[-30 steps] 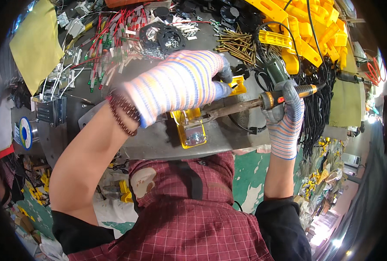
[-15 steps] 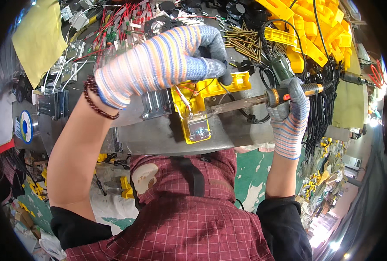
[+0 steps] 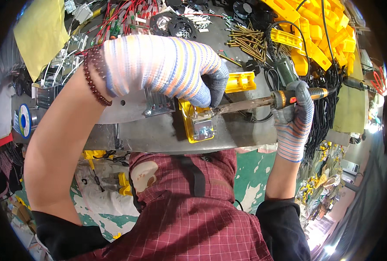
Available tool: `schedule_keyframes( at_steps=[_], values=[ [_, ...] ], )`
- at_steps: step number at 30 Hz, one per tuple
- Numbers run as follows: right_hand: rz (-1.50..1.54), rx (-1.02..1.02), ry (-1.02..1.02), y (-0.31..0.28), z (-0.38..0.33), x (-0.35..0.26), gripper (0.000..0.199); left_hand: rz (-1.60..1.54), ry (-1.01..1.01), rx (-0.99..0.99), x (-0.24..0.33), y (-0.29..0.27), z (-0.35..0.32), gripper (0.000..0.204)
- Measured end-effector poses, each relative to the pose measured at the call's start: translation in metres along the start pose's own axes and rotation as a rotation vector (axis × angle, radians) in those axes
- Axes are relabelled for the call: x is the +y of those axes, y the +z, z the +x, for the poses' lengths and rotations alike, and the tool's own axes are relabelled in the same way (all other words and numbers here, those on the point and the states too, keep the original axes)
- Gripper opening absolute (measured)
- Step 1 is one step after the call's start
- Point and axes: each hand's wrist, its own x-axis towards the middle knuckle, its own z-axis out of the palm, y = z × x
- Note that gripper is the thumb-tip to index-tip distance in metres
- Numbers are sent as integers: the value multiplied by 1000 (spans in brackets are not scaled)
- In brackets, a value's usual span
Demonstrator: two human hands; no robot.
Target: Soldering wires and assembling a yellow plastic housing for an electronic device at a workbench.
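Grasped firmly in our striped-knit-gloved right hand (image 3: 294, 115): a black-and-orange-handled soldering iron (image 3: 245, 104), tip at frame centre. Our striped-knit-gloved left hand (image 3: 169, 67) curls beside the tip; whether its fingers pinch anything, we cannot tell. Below, a yellow plastic housing (image 3: 189, 130) contains a shiny rectangular part (image 3: 203, 128).

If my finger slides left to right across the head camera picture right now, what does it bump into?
White-and-blue round spool → left hand in a striped knitted glove → pile of long brass-coloured screws → right hand in a striped knitted glove → dull yellow-green flat sheet.
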Motion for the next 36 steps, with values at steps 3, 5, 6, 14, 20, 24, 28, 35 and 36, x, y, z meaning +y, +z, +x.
schedule_keyframes(
  at_steps=[3, 5, 6, 14, 20, 24, 28, 35, 36],
  values=[
    [20, 22, 5, -12, 1, 0, 17, 130, 36, -15, 2, -1, 13, 27],
    [63, -31, 30, -5, 2, 1, 18, 148, -32, 28, 16, 3, -3, 28],
    [35, -28, 1, -5, 0, 0, 18, 163, -55, 29, 16, 2, -1, 29],
    [-22, 16, -163, 9, -12, -7, 21, 335, -42, 87, 10, 10, 6, 31],
    [11, -1, -68, -4, 6, -1, 21, 285, -102, 77, 13, 8, 8, 32],
    [33, -40, 7, -9, 7, 3, 18, 275, -115, 72, 12, 9, 9, 32],
    [40, -17, 6, -5, 3, 3, 18, 255, -124, 61, 11, 9, 7, 32],
    [50, -64, -7, -12, 0, 1, 19, 306, -7, 103, 5, 12, 9, 32],
    [68, -63, -4, -11, 0, 1, 19, 298, 15, 109, 4, 11, 9, 32]
  ],
)
